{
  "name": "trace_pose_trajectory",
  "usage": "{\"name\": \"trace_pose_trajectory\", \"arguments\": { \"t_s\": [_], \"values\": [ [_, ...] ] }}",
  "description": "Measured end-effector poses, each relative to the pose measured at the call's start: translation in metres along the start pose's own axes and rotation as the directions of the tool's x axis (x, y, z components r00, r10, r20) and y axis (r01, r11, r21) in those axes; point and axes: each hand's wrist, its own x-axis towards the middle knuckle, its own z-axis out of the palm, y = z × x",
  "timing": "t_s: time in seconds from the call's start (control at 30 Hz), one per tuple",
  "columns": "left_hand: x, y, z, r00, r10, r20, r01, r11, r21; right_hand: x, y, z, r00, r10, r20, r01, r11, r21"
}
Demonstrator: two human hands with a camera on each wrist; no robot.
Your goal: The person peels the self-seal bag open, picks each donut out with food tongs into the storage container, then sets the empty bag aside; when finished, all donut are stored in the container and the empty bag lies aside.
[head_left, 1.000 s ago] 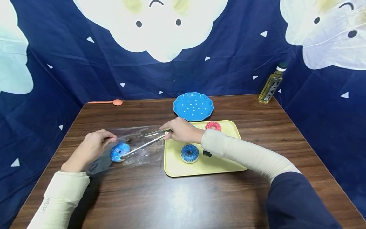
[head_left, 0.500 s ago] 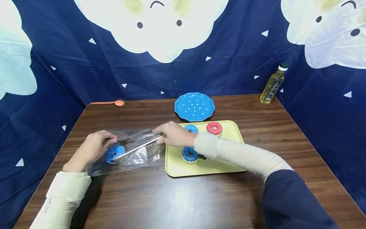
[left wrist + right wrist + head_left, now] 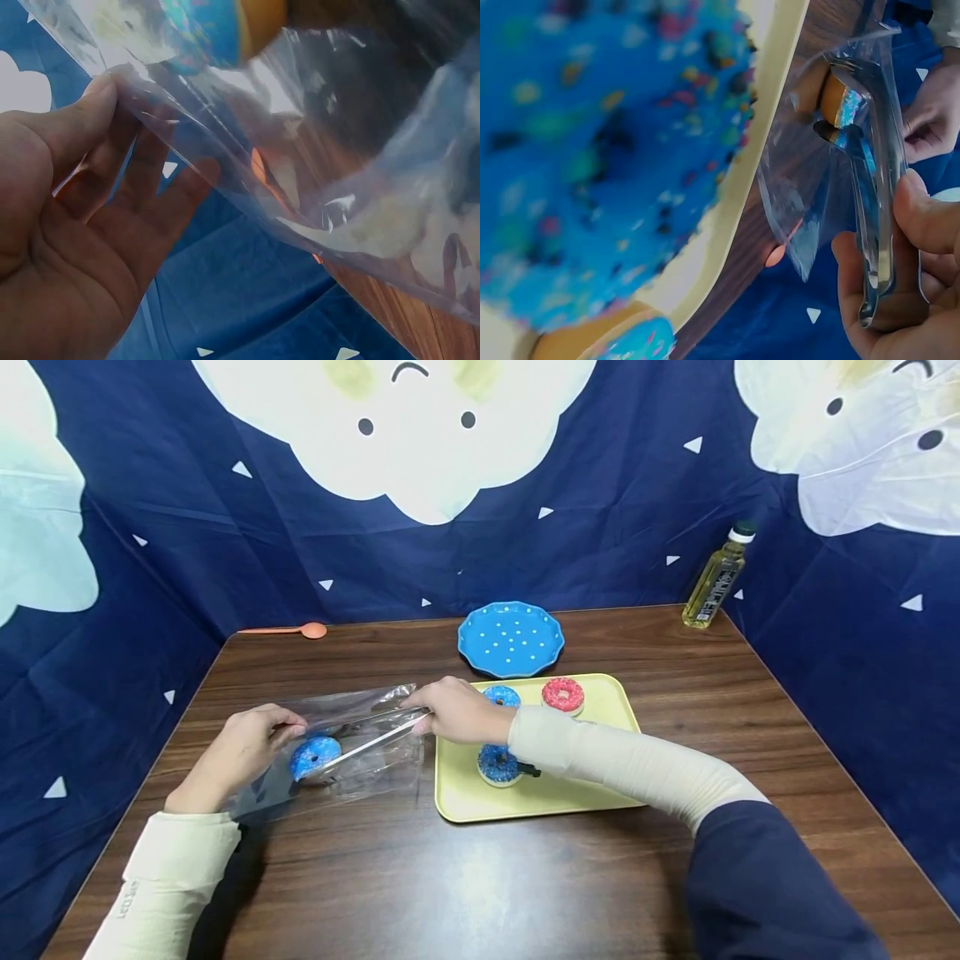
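Observation:
In the head view, my left hand [image 3: 234, 750] pinches the edge of a clear plastic bag [image 3: 375, 768] held over the left side of the table. A blue doughnut [image 3: 306, 763] is inside the bag, near the left hand. My right hand [image 3: 465, 713] holds metal tongs [image 3: 889, 150], whose tips reach into the bag and grip the doughnut in the right wrist view. The left wrist view shows thumb and fingers at the bag's edge, with the doughnut [image 3: 202, 34] above. Beneath the right forearm lies a yellow tray [image 3: 461, 797].
On the tray are a dark-blue sprinkled doughnut [image 3: 491, 771], a light-blue one [image 3: 512, 695] and a red one [image 3: 552, 697]. A blue dotted plate [image 3: 510, 639] stands behind it. An orange spoon [image 3: 312, 630] lies back left; an oil bottle [image 3: 712, 589] stands back right.
My right hand has shifted slightly left, uncovering the light-blue doughnut on the tray. The bagged doughnut went left, then came back right. The left hand has barely moved.

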Motion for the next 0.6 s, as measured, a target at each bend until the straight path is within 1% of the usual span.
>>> {"name": "trace_pose_trajectory", "arguments": {
  "t_s": [0.13,0.23,0.4,0.53,0.6],
  "values": [
    [0.001,0.0,0.001,1.0,0.008,0.006,-0.008,1.0,-0.001,-0.01,0.006,-0.006,1.0,0.009,-0.019,-0.009,1.0,0.007],
    [0.001,0.0,0.002,1.0,0.002,0.01,-0.002,1.0,0.002,-0.018,0.01,-0.011,0.999,0.014,-0.033,-0.014,1.0,-0.003],
    [0.001,-0.001,0.003,1.0,0.0,0.013,0.0,1.0,0.001,-0.034,0.015,-0.021,0.998,0.039,-0.045,-0.039,0.999,0.008],
    [0.0,-0.002,0.002,1.0,0.013,-0.002,-0.013,1.0,0.001,-0.049,0.02,-0.029,0.995,0.054,-0.079,-0.055,0.998,-0.014],
    [-0.001,-0.002,0.001,1.0,0.005,0.004,-0.005,1.0,-0.004,-0.057,0.022,-0.032,0.994,0.052,-0.097,-0.054,0.998,-0.018]
  ]
}}
